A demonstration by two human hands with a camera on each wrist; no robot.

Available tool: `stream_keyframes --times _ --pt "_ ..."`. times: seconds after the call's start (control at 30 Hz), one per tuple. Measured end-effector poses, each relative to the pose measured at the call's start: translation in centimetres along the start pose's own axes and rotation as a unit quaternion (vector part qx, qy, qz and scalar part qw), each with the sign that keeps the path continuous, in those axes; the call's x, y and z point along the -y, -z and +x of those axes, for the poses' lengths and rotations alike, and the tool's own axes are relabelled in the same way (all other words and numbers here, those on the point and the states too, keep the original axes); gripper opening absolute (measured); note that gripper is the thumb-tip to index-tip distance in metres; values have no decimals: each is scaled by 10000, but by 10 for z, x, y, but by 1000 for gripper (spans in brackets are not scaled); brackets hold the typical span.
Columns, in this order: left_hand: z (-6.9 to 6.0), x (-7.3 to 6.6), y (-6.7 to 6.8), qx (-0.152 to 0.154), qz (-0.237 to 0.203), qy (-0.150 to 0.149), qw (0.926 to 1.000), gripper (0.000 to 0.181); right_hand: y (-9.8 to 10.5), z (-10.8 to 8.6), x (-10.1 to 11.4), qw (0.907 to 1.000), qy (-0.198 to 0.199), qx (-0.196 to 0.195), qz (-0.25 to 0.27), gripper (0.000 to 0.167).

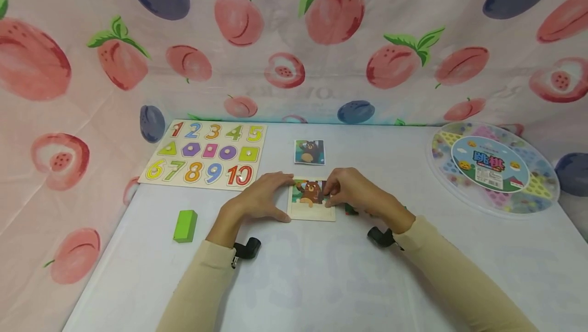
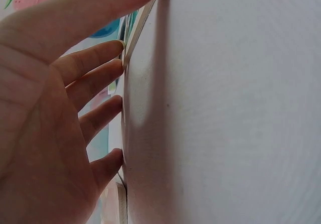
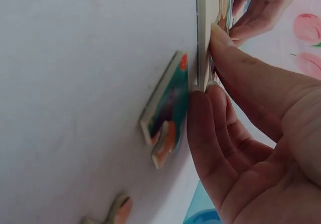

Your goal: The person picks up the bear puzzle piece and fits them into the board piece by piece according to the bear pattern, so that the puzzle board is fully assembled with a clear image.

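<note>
A small wooden jigsaw board (image 1: 312, 213) with a brown bear picture (image 1: 311, 192) lies in the middle of the table; its lower strip is bare wood. My left hand (image 1: 262, 197) steadies its left side, thumb at the lower corner and index finger at the upper one, fingers fairly straight. At the right side, my right hand (image 1: 360, 192) pinches a jigsaw piece at the picture's edge; the fingers mostly hide that piece. Close beside the right hand lies a loose jigsaw piece (image 3: 170, 101), green with orange, and another piece (image 3: 123, 209) sits nearer the wrist.
Behind the board is a bear picture card (image 1: 310, 152). A number-and-shape board (image 1: 206, 153) stands at the back left, a green block (image 1: 185, 226) in front of it. A round clear game case (image 1: 493, 169) occupies the back right. Fruit-patterned cloth (image 1: 285, 41) borders the table.
</note>
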State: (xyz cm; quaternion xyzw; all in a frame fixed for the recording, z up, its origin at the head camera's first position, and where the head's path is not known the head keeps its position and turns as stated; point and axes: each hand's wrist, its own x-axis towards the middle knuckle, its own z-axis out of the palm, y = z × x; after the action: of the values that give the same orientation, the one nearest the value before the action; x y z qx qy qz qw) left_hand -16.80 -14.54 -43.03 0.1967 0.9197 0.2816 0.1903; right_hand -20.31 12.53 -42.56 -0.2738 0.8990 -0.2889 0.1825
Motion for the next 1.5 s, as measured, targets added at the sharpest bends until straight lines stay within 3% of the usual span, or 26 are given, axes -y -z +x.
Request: stream_keyframes --times 0.33,0.73,1.17,1.5 --pt "-1 0 0 17 3 14 10000 87 2 0 1 9997 122 94 -204 17" --pt "0 1 1 64 -26 -11 10000 85 4 2 -5 9979 523 180 342 22" --pt "-1 1 2 43 28 -48 10000 85 -2 10 -1 9998 145 75 74 19" --pt "-1 0 2 100 -28 -105 9999 82 7 12 -6 9976 165 609 295 24"
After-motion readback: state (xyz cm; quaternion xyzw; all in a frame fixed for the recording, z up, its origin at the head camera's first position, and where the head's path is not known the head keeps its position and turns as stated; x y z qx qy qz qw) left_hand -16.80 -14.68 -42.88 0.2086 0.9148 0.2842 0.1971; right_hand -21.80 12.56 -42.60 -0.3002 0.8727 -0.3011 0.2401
